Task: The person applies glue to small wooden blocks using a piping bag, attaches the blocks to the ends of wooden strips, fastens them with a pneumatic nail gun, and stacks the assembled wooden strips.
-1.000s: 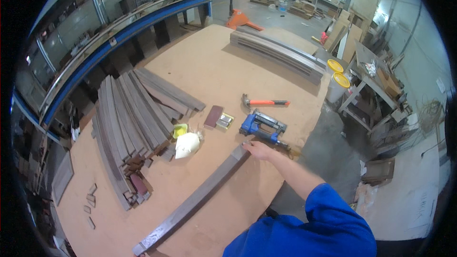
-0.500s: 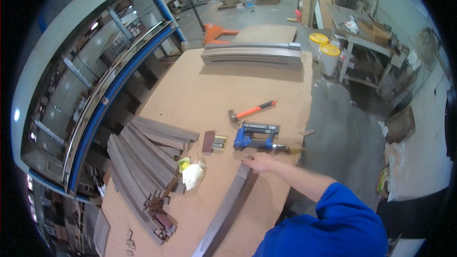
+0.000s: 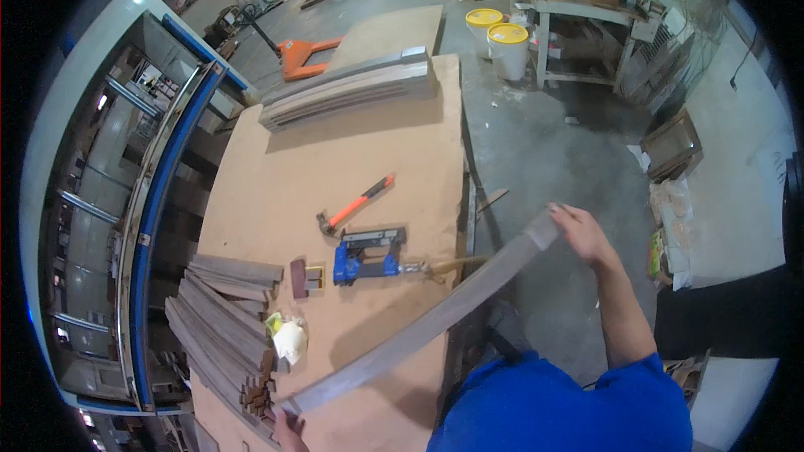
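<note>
While the right hand (image 3: 579, 233) closes its fingers over the far end of a long grey plank (image 3: 427, 325), the left hand (image 3: 287, 430) grips the near end at the bottom edge of the view, its fingers mostly cut off. Between the two hands the plank slants across the corner of the brown worktable (image 3: 335, 159), its right end out over the concrete floor (image 3: 544, 142). Just beyond the plank lies a blue nail gun (image 3: 366, 259), with an orange-handled hammer (image 3: 354, 205) close behind it. A stack of grey planks (image 3: 219, 322) sits at the table's left, a white rag (image 3: 289, 340) beside it. Two yellow-lidded buckets (image 3: 499, 40) stand well apart on the floor.
</note>
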The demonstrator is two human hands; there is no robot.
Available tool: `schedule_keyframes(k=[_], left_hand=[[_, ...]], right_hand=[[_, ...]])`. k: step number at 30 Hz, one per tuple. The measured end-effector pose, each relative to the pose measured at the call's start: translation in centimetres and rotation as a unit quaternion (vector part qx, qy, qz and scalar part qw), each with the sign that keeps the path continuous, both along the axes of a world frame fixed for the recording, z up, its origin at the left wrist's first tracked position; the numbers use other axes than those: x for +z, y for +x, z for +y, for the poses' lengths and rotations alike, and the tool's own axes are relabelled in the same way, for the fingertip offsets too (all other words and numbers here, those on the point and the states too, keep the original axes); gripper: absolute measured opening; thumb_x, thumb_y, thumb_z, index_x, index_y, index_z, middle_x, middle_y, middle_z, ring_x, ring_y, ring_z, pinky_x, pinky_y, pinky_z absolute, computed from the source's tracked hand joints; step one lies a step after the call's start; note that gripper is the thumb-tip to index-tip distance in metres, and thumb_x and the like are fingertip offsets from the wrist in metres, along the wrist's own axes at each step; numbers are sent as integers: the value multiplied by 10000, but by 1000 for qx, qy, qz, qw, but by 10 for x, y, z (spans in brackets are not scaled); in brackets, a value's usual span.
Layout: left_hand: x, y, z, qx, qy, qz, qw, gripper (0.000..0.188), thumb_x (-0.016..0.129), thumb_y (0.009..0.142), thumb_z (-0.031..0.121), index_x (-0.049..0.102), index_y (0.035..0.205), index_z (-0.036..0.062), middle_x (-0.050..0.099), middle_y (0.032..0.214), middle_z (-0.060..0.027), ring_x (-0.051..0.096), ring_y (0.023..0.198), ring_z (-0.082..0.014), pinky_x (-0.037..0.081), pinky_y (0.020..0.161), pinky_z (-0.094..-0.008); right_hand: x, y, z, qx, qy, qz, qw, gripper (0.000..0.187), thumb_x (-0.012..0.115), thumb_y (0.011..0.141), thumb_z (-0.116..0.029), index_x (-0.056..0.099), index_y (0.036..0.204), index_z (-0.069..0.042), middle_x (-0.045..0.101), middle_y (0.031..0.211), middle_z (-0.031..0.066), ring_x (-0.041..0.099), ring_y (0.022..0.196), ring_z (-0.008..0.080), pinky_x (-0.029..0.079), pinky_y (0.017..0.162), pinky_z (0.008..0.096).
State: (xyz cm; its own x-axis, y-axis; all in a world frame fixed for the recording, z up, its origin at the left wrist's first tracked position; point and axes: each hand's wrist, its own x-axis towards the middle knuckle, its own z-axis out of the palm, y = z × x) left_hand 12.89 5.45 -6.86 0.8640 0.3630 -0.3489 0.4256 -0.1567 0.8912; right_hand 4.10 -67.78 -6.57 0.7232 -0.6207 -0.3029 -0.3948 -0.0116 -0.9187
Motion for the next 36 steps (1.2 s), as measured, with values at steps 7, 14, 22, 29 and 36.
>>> schedule_keyframes(k=[7, 14, 22, 29, 36], left_hand=[[-8, 167, -225, -175, 35, 8, 984, 448, 558, 1050, 392, 632, 1321, 42, 669, 1187, -65, 619, 1076, -184, 502, 924, -362], [-34, 296, -423, -271, 29, -8, 962, 480, 584, 1017, 434, 637, 1307, 55, 667, 1213, -57, 623, 1080, -166, 491, 898, -355], [-71, 419, -513, -170, 88, -28, 981, 621, 615, 933, 459, 641, 1320, -27, 719, 1187, -141, 667, 1102, -240, 490, 980, -359], [-104, 499, -503, -99, 38, -13, 994, 623, 611, 931, 460, 627, 1306, -38, 712, 1183, -153, 661, 1098, -248, 488, 975, -360], [-126, 560, -465, -56, 17, -34, 998, 586, 618, 946, 449, 623, 1287, -29, 699, 1113, -117, 665, 962, -211, 539, 764, -350]], right_hand=[[-35, -97, -122, -163, 55, 68, 983, 474, 555, 1008, -461, 706, 1295, -115, 687, 1141, -13, 592, 998, 138, 444, 858, 324], [-84, -101, -251, -190, 64, 50, 978, 542, 523, 1035, -492, 648, 1375, -89, 671, 1282, 40, 616, 1094, 189, 486, 868, 402], [-94, 20, -323, -187, 86, 81, 975, 659, 542, 999, -556, 528, 1477, -102, 577, 1413, 69, 549, 1180, 239, 418, 987, 453], [-102, 139, -325, -182, 89, 87, 975, 568, 548, 1008, -519, 598, 1437, -150, 625, 1324, 35, 575, 1162, 206, 438, 910, 422], [-109, 210, -316, -127, 131, 103, 978, 485, 634, 953, -552, 629, 1262, -177, 614, 1247, -17, 565, 1074, 162, 422, 868, 405]])
